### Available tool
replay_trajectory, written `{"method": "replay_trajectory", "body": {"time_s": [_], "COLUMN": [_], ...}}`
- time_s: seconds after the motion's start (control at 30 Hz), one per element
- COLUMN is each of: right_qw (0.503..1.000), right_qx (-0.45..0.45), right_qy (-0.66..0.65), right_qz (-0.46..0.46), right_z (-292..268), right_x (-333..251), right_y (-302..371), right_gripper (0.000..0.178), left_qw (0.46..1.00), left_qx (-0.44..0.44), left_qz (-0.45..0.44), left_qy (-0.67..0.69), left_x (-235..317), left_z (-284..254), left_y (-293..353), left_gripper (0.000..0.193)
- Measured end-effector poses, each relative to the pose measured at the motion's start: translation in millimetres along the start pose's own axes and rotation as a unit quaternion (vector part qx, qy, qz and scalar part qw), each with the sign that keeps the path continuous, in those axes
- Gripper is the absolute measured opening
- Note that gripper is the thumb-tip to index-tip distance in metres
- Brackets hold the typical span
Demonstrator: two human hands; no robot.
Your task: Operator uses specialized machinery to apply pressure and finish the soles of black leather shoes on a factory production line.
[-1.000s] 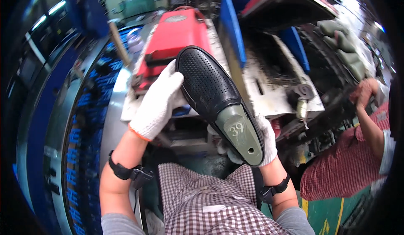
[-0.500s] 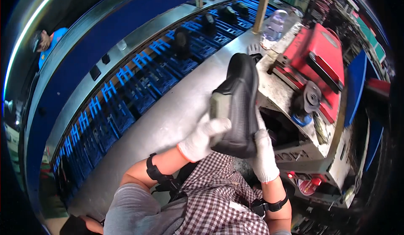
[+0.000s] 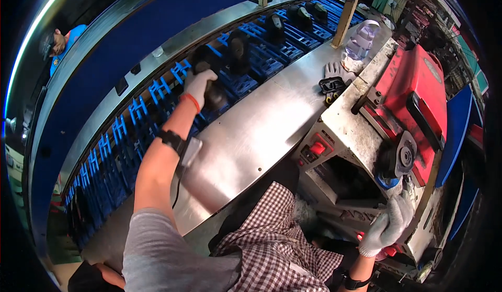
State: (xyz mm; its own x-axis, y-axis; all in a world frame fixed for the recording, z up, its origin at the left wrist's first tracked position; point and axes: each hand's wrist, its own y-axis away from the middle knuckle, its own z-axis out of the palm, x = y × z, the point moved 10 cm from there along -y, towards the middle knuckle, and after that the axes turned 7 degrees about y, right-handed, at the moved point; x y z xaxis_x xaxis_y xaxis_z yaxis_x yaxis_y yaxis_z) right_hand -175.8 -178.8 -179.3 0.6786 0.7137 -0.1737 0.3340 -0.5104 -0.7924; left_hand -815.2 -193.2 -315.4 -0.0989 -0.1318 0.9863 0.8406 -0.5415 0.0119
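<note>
My left hand, in a white knit glove, is stretched out over the blue slatted rack and closed on a dark shoe. The shoe is blurred and partly hidden by the hand, at the rack's near side. My right hand, also gloved, is low beside the front of the white machine stand. Its fingers are loosely bent, with no held thing visible between them. The blue rack carries more dark shoes further along toward the back.
A metal ledge runs between me and the rack. On it are a grey glove, a small black part and a clear plastic jug by a wooden post. A red machine stands at right. Another person is far left.
Both hands held the black shoe before me. My left hand has carried it forward and left to the rack. The right hand has let go and moved right and down.
</note>
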Motion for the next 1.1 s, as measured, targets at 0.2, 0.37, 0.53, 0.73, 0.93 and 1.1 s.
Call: {"method": "replay_trajectory", "body": {"time_s": [0.2, 0.37, 0.53, 0.73, 0.93, 1.1], "right_qw": [0.992, 0.991, 0.98, 0.936, 0.947, 0.957], "right_qx": [0.122, -0.012, -0.11, -0.239, -0.203, -0.162], "right_qy": [-0.007, 0.053, 0.063, 0.019, 0.019, 0.016], "right_qz": [-0.023, 0.121, 0.153, 0.258, 0.247, 0.239], "right_z": [-39, -16, -7, 20, 20, 18], "right_x": [-8, 25, 37, 67, 67, 66], "right_y": [-3, -48, -65, -54, -52, -51], "right_gripper": [0.031, 0.039, 0.039, 0.038, 0.037, 0.036], "left_qw": [0.898, 0.825, 0.806, 0.422, 0.339, 0.377], "left_qx": [0.021, -0.054, -0.271, -0.336, -0.263, -0.279], "left_qz": [0.122, 0.158, 0.271, 0.335, 0.438, 0.419], "left_qy": [-0.422, -0.54, -0.451, -0.772, -0.79, -0.777], "left_x": [1, -11, -31, -71, -96, -95], "left_z": [-50, 32, 96, 171, 157, 156], "left_y": [-112, -36, 88, 255, 248, 244], "left_gripper": [0.101, 0.086, 0.081, 0.097, 0.097, 0.096]}}
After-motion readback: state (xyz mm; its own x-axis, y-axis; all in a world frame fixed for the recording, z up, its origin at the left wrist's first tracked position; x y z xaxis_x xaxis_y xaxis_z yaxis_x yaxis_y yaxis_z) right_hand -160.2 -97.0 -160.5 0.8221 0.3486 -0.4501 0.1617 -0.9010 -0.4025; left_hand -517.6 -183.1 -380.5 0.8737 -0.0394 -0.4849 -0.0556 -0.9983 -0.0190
